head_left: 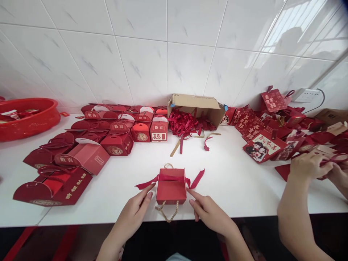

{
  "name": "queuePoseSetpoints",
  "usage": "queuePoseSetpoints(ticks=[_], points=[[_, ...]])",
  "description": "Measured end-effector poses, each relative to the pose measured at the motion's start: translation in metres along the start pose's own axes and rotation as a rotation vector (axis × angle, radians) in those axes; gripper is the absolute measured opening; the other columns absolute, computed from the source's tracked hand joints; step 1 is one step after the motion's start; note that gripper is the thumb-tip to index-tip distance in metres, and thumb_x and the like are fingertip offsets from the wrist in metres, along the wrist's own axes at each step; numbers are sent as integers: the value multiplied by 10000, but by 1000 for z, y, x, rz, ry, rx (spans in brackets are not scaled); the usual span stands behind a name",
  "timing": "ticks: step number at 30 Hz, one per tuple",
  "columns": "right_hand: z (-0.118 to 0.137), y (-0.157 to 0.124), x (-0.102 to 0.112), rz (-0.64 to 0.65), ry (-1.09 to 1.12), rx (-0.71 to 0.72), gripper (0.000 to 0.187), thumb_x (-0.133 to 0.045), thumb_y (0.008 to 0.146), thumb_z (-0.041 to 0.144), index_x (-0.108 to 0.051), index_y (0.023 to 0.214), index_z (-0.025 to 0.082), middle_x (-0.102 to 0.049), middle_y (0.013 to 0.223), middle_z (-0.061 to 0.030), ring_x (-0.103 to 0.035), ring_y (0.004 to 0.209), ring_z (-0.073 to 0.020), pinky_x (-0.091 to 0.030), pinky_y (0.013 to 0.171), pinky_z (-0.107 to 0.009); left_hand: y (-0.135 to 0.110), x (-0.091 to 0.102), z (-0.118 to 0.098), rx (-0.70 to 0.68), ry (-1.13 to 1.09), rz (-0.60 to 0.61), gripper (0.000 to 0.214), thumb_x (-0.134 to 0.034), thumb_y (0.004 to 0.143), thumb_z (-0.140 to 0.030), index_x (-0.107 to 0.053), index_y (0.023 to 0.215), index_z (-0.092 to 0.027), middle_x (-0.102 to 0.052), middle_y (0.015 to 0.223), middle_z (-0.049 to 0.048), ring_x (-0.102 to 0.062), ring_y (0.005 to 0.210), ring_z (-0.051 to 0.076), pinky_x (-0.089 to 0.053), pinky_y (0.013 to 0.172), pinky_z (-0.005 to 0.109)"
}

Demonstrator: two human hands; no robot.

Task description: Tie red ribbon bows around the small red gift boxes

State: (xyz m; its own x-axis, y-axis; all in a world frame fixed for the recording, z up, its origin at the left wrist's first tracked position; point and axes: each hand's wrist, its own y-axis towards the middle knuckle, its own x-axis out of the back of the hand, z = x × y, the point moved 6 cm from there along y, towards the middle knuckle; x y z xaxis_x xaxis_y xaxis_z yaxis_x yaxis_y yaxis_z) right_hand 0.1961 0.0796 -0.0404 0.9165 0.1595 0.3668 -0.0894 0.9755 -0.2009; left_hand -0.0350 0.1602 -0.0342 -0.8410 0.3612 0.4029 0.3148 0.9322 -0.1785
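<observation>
Equipped with a bare left hand [137, 206] and a bare right hand [208, 212], of slender build with tapering fingers [146, 189]. Joined through narrow wrists to a left forearm [111, 243] and right forearm [237, 240], uncovered over the full visible length. Dressed, at the lower edge of view, in a pale grey-blue garment [178, 257], visible only in a small portion. Surrounded there by black, too dark to identify as clothing or shadow.

Head-worn camera looks forward, down onto table [141, 159].
</observation>
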Motion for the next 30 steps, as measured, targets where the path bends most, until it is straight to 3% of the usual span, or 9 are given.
queuePoseSetpoints(ticks=[4,7,10,13,17,19,23,30], points=[[-12,16,11,-270,230,-25,559,-446,919,500,-486,1376,180,-661,728,-19,-548,599,-165,-460,610,-304,18,1,4,-49,-177,-169,528,-598,828,-477,-549,1315,-279,-600,1262,87,-533,1197,267,-439,980,352],[-13,23,16,-442,590,14,492,-592,847,490,-582,1265,231,-675,1083,-69,-570,697,-147,-472,624,-281,25,-1,-1,-90,-496,-194,552,-615,827,-452,-505,1346,-296,-565,1310,75,-565,1126,230,-496,834,283],[-10,30,9,-414,1056,37,413,-696,796,412,-630,1180,276,-621,1254,-55,-598,782,-123,-496,668,-254,30,-7,-9,-70,-838,-139,461,-626,826,-428,-586,1255,-264,-624,1224,75,-606,1037,209,-514,752,271],[-11,35,5,-415,1311,-24,333,-730,766,409,-682,1058,257,-670,1154,-47,-630,802,-131,-524,660,-252,33,-9,-10,45,-1057,-159,293,-668,798,-396,-683,1042,-234,-703,996,37,-652,868,163,-530,702,258],[-18,35,10,-513,1338,-44,206,-716,781,418,-696,908,258,-701,993,-17,-655,798,-151,-557,643,-273,33,-4,-3,188,-1206,-279,113,-709,763,-258,-678,859,-207,-704,762,-3,-663,675,119,-525,599,221],[-20,34,13,-541,1304,-25,167,-710,795,400,-697,893,265,-700,905,0,-652,757,-139,-571,649,-273,31,1,3,218,-1135,-340,62,-686,776,-249,-658,779,-193,-689,674,1,-668,635,136,-528,581,237],[-20,31,12,-543,1296,-16,179,-709,803,393,-709,903,245,-679,788,5,-645,716,-125,-589,671,-262,26,5,16,258,-979,-391,172,-647,801,-290,-611,666,-189,-681,611,13,-689,641,178,-538,589,282],[-18,28,11,-602,1395,-29,123,-797,714,288,-735,791,214,-698,996,-6,-631,690,-88,-572,624,-205,19,10,24,290,-1055,-440,103,-675,767,-225,-629,683,-187,-686,617,2,-682,623,156,-527,568,256]])
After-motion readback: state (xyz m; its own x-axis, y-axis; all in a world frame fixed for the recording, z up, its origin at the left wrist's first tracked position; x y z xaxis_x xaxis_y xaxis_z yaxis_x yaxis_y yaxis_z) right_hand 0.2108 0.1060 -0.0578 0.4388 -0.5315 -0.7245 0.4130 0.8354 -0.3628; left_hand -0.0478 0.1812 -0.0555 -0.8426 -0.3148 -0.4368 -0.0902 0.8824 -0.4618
